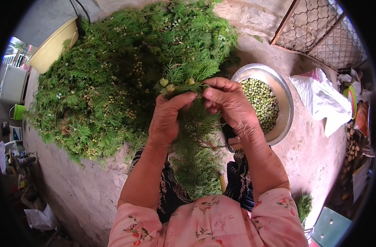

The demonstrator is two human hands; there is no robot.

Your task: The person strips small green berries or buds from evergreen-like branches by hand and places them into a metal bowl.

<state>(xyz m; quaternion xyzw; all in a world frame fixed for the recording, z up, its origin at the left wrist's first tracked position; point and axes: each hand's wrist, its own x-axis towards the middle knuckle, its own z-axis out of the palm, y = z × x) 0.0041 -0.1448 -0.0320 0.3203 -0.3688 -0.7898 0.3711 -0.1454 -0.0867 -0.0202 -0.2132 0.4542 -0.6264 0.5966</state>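
Observation:
Both hands hold a green conifer sprig [203,72] with pale green cones [167,88]. My left hand [172,114] grips it near the cones, thumb over the foliage. Just right of it, my right hand [229,100] pinches part of the sprig between thumb and forefinger; whether a cone is between those fingertips is hidden. Behind my right hand stands a steel basin [286,105] partly filled with small green cones or seeds [263,108]. A large heap of conifer branches [92,77] lies in front and to the left. More cut foliage [200,166] lies between my legs.
A yellow plastic tub [53,44] leans at the heap's upper left, with a green bucket [19,112] lower down. A wire-mesh panel [314,31] stands at upper right, above a white plastic bag [324,97]. A teal stool or board [331,225] is at lower right.

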